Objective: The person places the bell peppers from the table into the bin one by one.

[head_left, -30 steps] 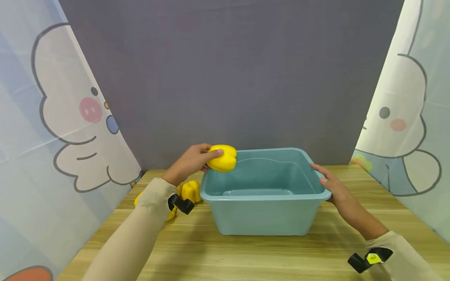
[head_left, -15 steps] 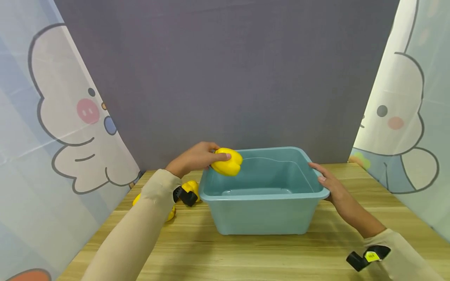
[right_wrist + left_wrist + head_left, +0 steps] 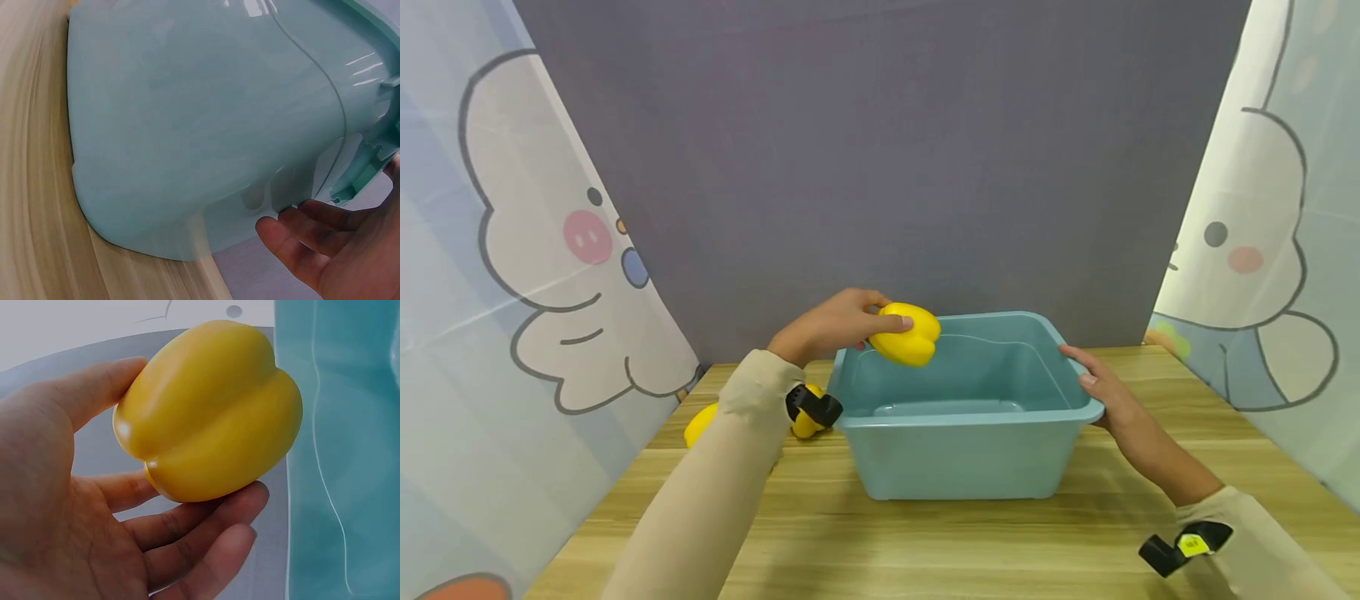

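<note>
My left hand point(image 3: 850, 323) holds a yellow bell pepper point(image 3: 912, 335) in the air over the back left corner of a teal plastic tub point(image 3: 958, 458). In the left wrist view the pepper point(image 3: 212, 412) lies between the thumb and curled fingers of that hand point(image 3: 56, 506), with the tub point(image 3: 350, 456) just to its right. My right hand point(image 3: 1099, 392) grips the tub's right rim, thumb on top. The right wrist view shows its fingers point(image 3: 306, 247) hooked under the rim of the tub point(image 3: 200, 125). Only bare bottom shows inside the tub.
Two more yellow peppers point(image 3: 700, 423) point(image 3: 805, 425) lie on the wooden table point(image 3: 925, 542) left of the tub, partly hidden behind my left forearm. A grey backdrop point(image 3: 880, 167) and cartoon curtains point(image 3: 512, 250) close in the back and sides.
My left hand has carried the pepper to the right and slightly up, from the tub's left rim to above its inside. The right hand and the tub have stayed put.
</note>
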Demonstrator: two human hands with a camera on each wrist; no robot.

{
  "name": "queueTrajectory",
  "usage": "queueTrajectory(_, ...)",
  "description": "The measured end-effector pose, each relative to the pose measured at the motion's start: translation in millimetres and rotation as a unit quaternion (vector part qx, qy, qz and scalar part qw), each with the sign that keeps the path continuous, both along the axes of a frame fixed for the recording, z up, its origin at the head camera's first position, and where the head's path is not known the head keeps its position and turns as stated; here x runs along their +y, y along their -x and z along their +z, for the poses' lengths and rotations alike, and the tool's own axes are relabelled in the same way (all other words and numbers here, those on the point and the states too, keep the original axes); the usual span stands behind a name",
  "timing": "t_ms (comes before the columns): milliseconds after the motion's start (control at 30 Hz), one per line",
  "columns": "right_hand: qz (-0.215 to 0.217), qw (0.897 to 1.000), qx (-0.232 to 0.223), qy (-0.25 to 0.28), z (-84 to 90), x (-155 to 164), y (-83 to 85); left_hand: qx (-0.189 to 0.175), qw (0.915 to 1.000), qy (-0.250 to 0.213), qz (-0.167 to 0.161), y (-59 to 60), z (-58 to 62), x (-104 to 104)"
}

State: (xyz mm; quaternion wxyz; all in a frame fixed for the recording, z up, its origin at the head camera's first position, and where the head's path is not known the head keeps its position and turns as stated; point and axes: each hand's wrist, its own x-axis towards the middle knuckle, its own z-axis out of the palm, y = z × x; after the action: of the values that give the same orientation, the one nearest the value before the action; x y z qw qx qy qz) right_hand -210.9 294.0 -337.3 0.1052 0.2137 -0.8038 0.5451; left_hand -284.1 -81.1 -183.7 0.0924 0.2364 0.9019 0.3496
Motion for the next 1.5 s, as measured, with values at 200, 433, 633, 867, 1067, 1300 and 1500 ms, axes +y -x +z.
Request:
queueTrajectory(200, 0.002, 1.000, -0.002, 0.014, -2.9, 1.1, 0.1, 0.000, 0.9999, -0.010, -0.007, 6.1, 1.0, 11.8)
queueTrajectory(433, 0.008, 1.000, 0.002, 0.024, -5.8, 1.5, 1.4, -0.005, 0.9996, -0.020, -0.020, 20.1, -4.9, 20.4)
queueTrajectory(633, 0.013, 1.000, -0.008, 0.024, -4.0, -1.0, 3.8, -0.010, 0.9989, -0.038, -0.025, 27.1, -13.0, 22.9)
queueTrajectory(867, 0.012, 1.000, -0.009, 0.020, -4.0, -2.2, 3.4, -0.011, 0.9981, -0.051, -0.033, 33.0, -19.7, 30.3)
queueTrajectory(1067, 0.005, 1.000, 0.002, 0.028, -3.8, -1.5, 4.1, 0.001, 0.9977, -0.060, -0.031, 35.9, -19.2, 43.0)
queueTrajectory(1300, 0.005, 1.000, -0.008, 0.026, -4.8, -0.7, 3.7, 0.001, 0.9983, -0.051, -0.026, 36.3, -23.2, 54.0)
queueTrajectory(1500, 0.008, 1.000, -0.010, 0.028, -4.9, -0.4, 3.5, 0.007, 0.9993, -0.031, -0.022, 33.7, -25.4, 58.2)
